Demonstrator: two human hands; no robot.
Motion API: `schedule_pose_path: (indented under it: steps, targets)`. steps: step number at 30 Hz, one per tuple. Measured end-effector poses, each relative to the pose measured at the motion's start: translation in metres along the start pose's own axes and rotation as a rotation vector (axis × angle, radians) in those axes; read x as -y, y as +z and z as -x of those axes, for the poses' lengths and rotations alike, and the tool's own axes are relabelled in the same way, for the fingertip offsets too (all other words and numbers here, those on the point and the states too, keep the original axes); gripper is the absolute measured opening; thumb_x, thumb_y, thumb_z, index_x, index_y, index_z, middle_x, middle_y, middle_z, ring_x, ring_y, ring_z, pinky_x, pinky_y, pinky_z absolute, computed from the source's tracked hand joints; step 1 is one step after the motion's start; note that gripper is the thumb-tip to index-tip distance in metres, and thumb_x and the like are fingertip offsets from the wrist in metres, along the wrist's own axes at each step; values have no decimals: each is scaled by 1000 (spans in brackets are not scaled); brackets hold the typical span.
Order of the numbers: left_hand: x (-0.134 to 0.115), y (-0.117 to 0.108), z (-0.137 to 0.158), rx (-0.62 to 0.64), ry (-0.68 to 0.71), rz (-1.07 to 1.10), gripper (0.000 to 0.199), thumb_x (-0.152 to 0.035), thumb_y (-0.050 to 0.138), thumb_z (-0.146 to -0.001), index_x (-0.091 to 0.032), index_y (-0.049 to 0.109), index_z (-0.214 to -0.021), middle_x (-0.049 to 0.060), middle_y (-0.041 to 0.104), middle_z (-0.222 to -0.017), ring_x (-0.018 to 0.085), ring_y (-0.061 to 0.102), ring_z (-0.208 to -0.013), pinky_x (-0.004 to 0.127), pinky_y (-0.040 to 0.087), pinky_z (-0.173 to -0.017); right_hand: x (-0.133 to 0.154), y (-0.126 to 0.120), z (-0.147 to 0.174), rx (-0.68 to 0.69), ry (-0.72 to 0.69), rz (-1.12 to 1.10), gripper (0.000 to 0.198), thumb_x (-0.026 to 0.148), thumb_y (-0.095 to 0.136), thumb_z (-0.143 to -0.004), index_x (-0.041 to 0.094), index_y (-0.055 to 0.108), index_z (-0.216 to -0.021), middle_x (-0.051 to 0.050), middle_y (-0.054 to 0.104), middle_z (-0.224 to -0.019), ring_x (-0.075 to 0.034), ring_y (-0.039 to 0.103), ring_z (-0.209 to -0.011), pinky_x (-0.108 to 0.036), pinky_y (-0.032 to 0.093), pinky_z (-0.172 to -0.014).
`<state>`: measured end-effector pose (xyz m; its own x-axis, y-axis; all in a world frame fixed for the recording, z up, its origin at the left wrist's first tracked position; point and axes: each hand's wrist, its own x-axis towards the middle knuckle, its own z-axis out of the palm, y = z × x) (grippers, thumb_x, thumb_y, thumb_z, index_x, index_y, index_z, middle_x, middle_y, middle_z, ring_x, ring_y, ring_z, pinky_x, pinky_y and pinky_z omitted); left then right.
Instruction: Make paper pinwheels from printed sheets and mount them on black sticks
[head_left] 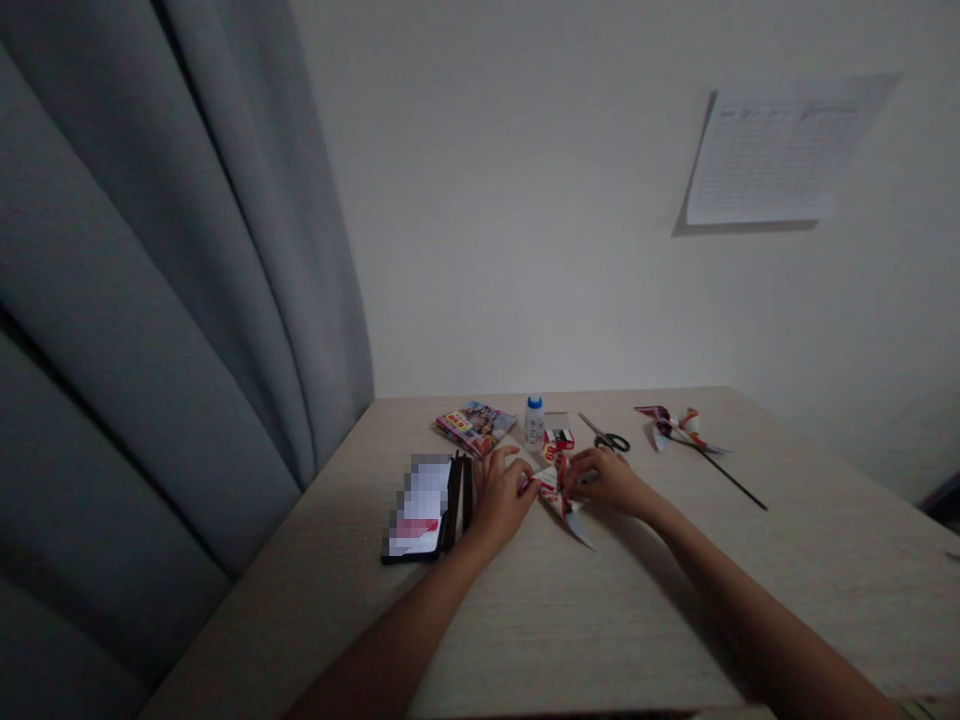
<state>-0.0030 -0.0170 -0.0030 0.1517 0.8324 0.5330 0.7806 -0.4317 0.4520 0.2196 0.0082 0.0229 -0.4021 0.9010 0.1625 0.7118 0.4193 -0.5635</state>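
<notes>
A folded paper pinwheel (553, 497), white with red and yellow print, lies between my two hands on the table. From the left, my left hand (504, 492) pinches its edge between thumb and fingers. On the opposite side my right hand (606, 478) grips it near the middle with bent fingers; the exact fingertip contact is partly hidden. One pointed blade hangs toward me. Just behind the pinwheel are a small red and white box (559, 439) and a clear bottle with a blue cap (534, 428).
Black-handled scissors (611, 440) lie behind my right hand. Farther right rests another pinwheel (679, 428) on a dark stick (731, 478). Colourful printed leaflets (474, 426) sit at the back left. A phone in an open dark case (420, 510) lies left of my left hand, near the grey curtain (225, 300).
</notes>
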Motion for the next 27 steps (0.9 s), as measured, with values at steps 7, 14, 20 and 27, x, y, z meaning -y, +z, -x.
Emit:
schedule_pose_path:
  steps: [7, 14, 20, 27]
  targets:
    - [1, 2, 0, -35, 0, 60, 8, -23, 73, -80, -23, 67, -85, 6, 58, -121, 27, 48, -122, 46, 34, -106, 1, -1, -1, 10, 8, -16, 16, 38, 70, -75, 25, 80, -77, -5, 77, -88, -27, 66, -95, -42, 44, -94]
    - [-1, 1, 2, 11, -95, 27, 19, -33, 77, -76, -25, 74, -93, 8, 55, -129, 30, 45, -125, 52, 29, -110, -2, 0, -3, -33, -191, -45, 11, 36, 73, -77, 27, 80, -77, -4, 75, -87, -25, 64, -97, -40, 41, -95]
    - [-2, 1, 0, 46, -115, 68, 14, -30, 79, -74, -26, 78, -87, 7, 56, -131, 31, 46, -126, 52, 28, -110, -5, 5, -2, -59, -257, -6, 6, 33, 77, -77, 30, 81, -80, -4, 72, -92, -25, 61, -99, -40, 39, -95]
    - [-3, 3, 0, 36, -130, 92, 14, -27, 80, -72, -24, 77, -85, 7, 57, -131, 31, 46, -128, 52, 30, -111, -9, 7, -4, -46, -257, -3, 6, 32, 75, -80, 29, 80, -80, -5, 71, -97, -24, 59, -102, -40, 39, -95]
